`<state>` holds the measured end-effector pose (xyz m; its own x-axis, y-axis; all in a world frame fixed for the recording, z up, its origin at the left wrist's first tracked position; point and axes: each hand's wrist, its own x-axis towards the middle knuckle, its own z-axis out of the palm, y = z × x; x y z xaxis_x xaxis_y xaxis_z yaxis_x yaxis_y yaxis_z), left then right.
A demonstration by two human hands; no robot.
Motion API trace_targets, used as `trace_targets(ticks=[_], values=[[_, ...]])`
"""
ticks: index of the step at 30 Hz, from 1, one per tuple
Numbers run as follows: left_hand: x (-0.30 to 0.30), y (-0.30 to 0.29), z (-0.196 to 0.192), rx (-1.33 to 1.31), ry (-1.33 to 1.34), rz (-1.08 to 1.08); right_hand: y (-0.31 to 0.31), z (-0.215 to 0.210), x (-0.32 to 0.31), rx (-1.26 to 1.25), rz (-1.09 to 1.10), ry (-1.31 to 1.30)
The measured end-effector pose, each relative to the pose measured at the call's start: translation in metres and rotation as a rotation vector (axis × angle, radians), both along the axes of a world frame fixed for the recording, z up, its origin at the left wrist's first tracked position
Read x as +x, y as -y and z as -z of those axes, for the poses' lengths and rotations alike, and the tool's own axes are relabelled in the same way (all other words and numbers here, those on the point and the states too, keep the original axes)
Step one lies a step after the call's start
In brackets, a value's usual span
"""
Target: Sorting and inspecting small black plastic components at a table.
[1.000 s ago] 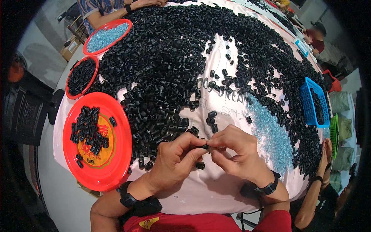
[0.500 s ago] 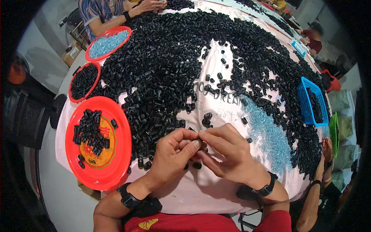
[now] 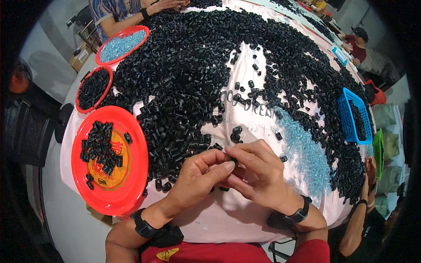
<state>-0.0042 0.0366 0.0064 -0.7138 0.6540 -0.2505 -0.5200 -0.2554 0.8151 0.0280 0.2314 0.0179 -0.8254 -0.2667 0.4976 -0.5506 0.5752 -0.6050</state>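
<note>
My left hand (image 3: 199, 171) and my right hand (image 3: 258, 173) meet over the near edge of the table, fingertips together. Between them they pinch a small black plastic part (image 3: 231, 160), mostly covered by the fingers. Just beyond lies a wide heap of short black plastic tube-like pieces (image 3: 175, 87), a few of them close to my fingertips. On my left a red oval plate (image 3: 138, 175) holds a small cluster of black parts (image 3: 98, 144). Small clear bluish pieces (image 3: 305, 153) are spread to the right of my right hand.
Farther left stand a red dish of thin black pieces (image 3: 94, 90) and a red plate of clear bluish pieces (image 3: 120, 46). A blue basket (image 3: 346, 116) and a green basket (image 3: 378, 149) sit at the right. Other people's arms (image 3: 357, 219) reach in at the right and far left (image 3: 153, 9).
My hands stay together on the small black part, with only slight finger shifts. The view has moved a little. At the far left, the other person's hands have shifted slightly.
</note>
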Motion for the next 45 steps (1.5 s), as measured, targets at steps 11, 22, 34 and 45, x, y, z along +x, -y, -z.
trace_targets(ticks=[11, 22, 34, 45], values=[[0.005, -0.003, -0.01, 0.042, 0.134, 0.027, -0.003, -0.004, -0.004, -0.008, -0.046, 0.041], [0.003, 0.004, -0.001, 0.014, 0.183, 0.13, -0.007, 0.002, -0.006, 0.046, -0.099, 0.086], [0.009, 0.0, 0.003, -0.019, 0.203, 0.051, -0.007, 0.004, -0.009, 0.115, -0.11, 0.039], [-0.006, 0.014, -0.003, -0.125, -0.089, 0.164, -0.016, -0.002, -0.012, -0.202, -0.237, 0.259]])
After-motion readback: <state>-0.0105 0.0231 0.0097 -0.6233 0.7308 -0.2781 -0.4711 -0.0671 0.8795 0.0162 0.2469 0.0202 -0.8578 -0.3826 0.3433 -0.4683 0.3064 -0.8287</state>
